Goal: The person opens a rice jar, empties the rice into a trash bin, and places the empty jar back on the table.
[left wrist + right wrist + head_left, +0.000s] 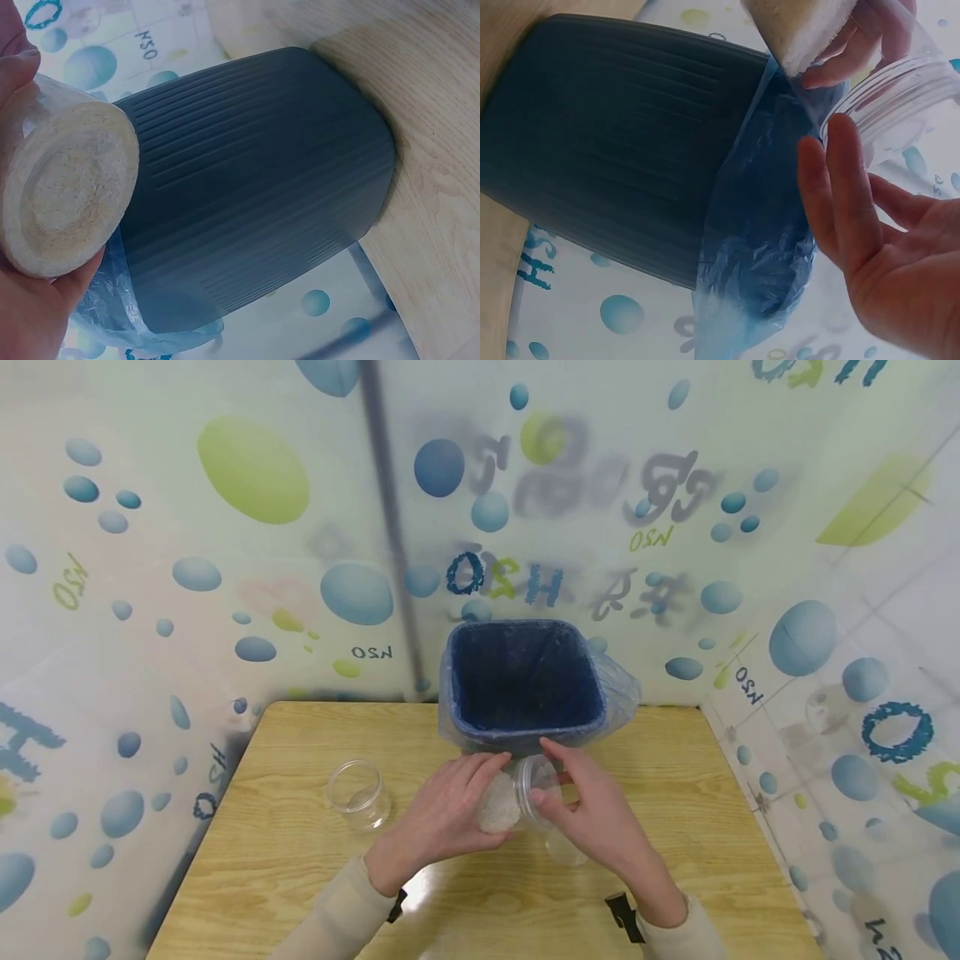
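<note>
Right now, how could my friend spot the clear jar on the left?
Find the dark bin at the back of the wooden table. In front of it and further left, beside the left hand, is a clear jar. Unlike the jar of pale grains in that hand, it looks empty and stands untouched.

We count two hands [453,806] [596,814], one grain jar [498,803] in the left fingers [483,770], one cup [360,795] to their left, another cup [567,852] below the right fingers [564,753], one bin [262,172] and bag [618,689] ahead.
</note>
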`<state>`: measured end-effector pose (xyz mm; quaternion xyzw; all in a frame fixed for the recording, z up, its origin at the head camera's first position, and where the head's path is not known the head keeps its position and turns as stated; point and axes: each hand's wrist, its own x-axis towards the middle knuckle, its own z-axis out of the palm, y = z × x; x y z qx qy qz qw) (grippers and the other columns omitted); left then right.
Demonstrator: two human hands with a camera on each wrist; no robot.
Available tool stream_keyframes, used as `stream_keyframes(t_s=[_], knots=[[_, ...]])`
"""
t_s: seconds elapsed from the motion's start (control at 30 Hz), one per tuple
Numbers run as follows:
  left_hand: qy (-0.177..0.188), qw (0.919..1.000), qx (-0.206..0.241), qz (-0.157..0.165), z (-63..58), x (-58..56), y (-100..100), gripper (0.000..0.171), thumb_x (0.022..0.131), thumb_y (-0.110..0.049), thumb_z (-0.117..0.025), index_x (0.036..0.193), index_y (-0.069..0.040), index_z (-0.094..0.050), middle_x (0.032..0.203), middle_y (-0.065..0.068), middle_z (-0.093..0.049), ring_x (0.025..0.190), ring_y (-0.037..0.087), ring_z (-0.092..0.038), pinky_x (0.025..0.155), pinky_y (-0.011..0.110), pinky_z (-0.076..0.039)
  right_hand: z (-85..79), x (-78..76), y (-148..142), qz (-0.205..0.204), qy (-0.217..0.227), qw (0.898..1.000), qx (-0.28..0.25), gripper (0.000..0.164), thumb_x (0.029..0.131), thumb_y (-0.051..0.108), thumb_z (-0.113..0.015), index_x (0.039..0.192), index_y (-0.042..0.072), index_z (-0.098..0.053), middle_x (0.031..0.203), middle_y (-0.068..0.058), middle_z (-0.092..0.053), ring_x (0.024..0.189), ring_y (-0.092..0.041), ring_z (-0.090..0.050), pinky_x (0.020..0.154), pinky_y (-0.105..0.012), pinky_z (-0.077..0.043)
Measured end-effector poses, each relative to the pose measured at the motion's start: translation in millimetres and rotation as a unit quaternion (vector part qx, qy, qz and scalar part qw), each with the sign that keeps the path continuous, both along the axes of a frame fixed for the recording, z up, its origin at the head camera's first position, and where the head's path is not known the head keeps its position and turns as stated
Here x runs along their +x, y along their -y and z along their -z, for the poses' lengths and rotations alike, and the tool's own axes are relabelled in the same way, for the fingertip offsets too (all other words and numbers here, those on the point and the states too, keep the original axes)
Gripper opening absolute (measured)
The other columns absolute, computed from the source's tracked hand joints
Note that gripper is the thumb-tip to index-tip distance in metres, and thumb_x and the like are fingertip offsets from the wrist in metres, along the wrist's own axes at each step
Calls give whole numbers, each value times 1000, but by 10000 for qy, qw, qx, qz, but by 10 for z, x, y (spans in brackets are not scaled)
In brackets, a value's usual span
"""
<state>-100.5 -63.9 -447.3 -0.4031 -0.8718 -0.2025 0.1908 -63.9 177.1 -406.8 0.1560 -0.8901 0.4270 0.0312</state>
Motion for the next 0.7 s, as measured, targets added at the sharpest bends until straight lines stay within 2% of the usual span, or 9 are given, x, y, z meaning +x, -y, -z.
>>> stream_keyframes(t_s=[0.2,0.33,0.5,0.7], knots=[[26,10000,-78,-12,3,1,8,97,68,-48,-92,145,-7,-50,132,9,-62,116,25,-62,96,43,-55,-11,14,33,47,115,9998,158,77,92,49,-74,156,18,-44,147,-7,-52,112,-27,-63,70,-24,-57],[12,9999,-122,-29,1,-1,5,96,68,-48,-92,145,-7,-51,131,9,-62,116,24,-62,96,43,-55,-15,14,32,27,118,9998,144,74,91,50,-76,153,19,-49,145,-4,-53,114,-24,-60,71,-23,-58],[16,9998,-198,-64,0,-5,5,97,69,-51,-91,145,-7,-50,132,8,-62,116,23,-62,96,41,-55,-37,26,25,-160,111,9998,-71,70,90,43,-79,149,18,-53,145,-4,-51,119,-24,-57,77,-24,-59],[35,9998,-171,-48,-1,-2,9,97,69,-50,-91,146,-8,-50,133,8,-62,116,24,-62,95,41,-56,-35,33,-2,-406,-285,9988,-11,69,89,37,-81,150,18,-53,145,-3,-51,123,-24,-57,83,-30,-61]])
